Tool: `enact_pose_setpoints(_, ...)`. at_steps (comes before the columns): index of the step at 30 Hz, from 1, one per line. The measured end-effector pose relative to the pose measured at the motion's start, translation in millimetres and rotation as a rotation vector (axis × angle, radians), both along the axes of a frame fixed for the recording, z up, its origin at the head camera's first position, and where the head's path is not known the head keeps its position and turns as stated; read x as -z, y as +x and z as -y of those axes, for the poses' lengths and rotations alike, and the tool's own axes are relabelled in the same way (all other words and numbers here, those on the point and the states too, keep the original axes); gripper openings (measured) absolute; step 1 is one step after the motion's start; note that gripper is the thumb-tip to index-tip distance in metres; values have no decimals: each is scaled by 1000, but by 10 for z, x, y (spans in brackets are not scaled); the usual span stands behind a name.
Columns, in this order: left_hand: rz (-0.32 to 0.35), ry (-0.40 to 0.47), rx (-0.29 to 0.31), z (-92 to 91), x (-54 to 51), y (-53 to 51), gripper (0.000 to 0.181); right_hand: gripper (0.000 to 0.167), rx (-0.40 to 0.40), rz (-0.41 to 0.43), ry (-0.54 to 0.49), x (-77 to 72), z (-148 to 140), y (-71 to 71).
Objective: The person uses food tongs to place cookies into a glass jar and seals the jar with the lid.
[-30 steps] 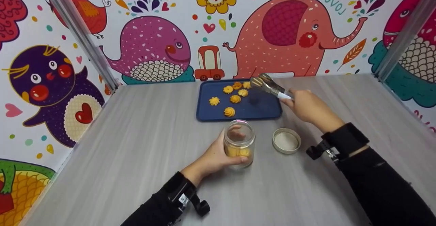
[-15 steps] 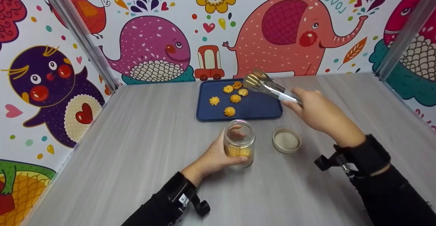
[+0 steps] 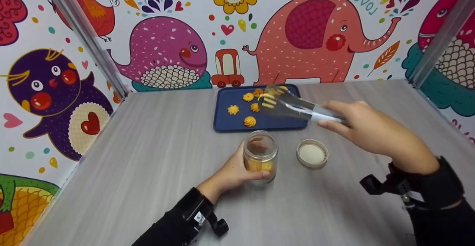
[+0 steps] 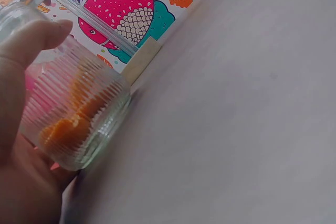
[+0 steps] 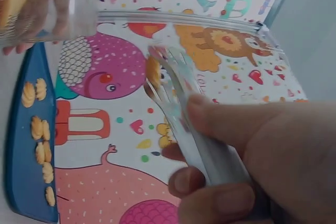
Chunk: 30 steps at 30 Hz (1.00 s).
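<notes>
My left hand (image 3: 233, 170) grips a clear ribbed glass jar (image 3: 261, 153) from its left side, thumb across the front. The mouth of the jar is uncovered, and a few yellow cookies (image 4: 68, 129) lie at its bottom. My right hand (image 3: 365, 125) holds metal tongs (image 3: 297, 107) by their grey handle, raised over the tray. In the right wrist view a cookie (image 5: 153, 70) is pinched between the tongs' slotted tips. Beyond the jar lies a blue tray (image 3: 221, 121) bearing several piped cookies (image 3: 249, 121); the tongs partly hide some of them.
A round, shallow lid (image 3: 312, 154) lies to the right of the jar, its inside facing up. All of this rests on a grey wood-grain table (image 3: 159, 146). Cartoon-printed wall panels (image 3: 167, 49) stand behind and at both sides, joined by metal posts.
My right hand has drawn back toward me and to the right, bringing the tongs with a cookie nearer the jar. My left hand and the jar stay where they were.
</notes>
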<state>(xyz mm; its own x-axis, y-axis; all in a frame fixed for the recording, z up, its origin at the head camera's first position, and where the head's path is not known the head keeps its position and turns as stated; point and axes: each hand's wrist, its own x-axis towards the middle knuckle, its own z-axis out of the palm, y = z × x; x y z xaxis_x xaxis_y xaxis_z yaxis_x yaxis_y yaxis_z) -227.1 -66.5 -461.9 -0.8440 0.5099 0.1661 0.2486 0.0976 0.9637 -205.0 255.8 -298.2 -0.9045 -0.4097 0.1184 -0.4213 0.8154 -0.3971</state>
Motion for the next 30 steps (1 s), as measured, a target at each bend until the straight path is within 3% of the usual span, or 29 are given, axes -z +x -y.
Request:
enact_pose_setpoints(11,5,0,-6,-8,4,14,92,47,-170,54,45,-63,-63,151)
enact_pose_setpoints(15,35,-22,-15,-7,-1,16,100,52,-199,114,60,-79,-45,155)
enact_pose_setpoints(20,55,-39,-25,-8,-4,16,108,54,-226,129,59,-73,-29,147)
enact_pose_setpoints(30,73,-40,-28,-1,-18,22,110,46,-245,172,52,-35,-38,119)
